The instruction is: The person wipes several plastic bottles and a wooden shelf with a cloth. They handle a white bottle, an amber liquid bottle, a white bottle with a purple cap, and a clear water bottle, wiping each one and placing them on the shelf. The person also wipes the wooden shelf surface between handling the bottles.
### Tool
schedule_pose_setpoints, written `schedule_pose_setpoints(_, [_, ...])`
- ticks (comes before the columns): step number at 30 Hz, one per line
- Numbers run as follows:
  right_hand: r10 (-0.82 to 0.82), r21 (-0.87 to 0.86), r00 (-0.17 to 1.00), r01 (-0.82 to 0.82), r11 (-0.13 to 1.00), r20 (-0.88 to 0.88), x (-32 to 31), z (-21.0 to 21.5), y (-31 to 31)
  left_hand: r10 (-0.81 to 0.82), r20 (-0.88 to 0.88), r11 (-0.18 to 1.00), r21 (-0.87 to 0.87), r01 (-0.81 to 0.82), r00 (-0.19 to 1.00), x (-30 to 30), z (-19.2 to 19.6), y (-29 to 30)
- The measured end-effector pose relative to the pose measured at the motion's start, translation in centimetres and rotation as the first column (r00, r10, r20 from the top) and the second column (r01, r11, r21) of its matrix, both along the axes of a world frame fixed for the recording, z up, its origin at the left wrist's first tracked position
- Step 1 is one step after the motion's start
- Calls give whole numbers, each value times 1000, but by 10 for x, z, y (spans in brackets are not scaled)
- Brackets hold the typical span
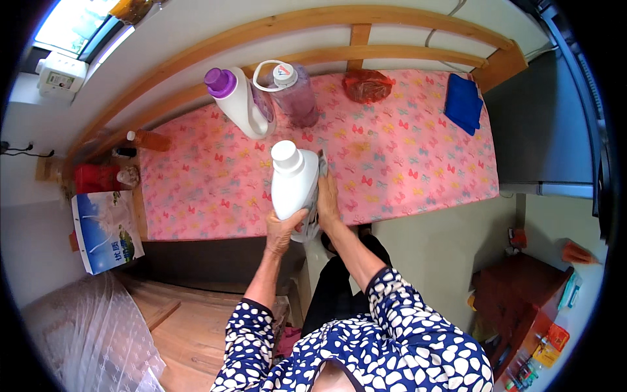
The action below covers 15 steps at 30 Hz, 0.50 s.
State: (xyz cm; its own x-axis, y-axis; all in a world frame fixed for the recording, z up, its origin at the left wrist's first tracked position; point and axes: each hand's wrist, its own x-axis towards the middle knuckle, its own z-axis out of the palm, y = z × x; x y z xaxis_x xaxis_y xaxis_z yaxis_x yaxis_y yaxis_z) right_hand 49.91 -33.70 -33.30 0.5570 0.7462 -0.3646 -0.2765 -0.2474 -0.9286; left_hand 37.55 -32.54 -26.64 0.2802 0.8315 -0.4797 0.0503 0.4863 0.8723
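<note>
A white plastic bottle [294, 186] with a white screw cap is held up over the near edge of the pink sheet, its cap tilted away from me. My left hand [284, 230] grips its lower left side, thumb across the front. My right hand [328, 196] is at the bottle's right side, fingers closed on a thin greyish cloth [322, 163] lying against it. Just beyond stand a white jug [243, 108] with a purple cap and a clear bottle [297, 98] with a white cap and loop handle.
The pink bow-patterned sheet [405, 153] covers a surface with a wooden rail [366, 52] behind. On it lie a red plastic bag [368, 86], a folded blue cloth [464, 104] and an orange bottle [150, 140]. A paper bag [108, 232] stands left; a dark red cabinet [522, 287] lower right.
</note>
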Motion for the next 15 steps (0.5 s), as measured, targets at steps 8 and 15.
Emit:
schedule_pose_setpoints(8, [78,78,907,-121,990,413,11,47,-22,247,38,963,100,-250,968,47,26,-26])
schedule_pose_setpoints(15, [210,224,898,-313,923,387,69,123,24,227,74,959,159,-236,971,50,101,-56])
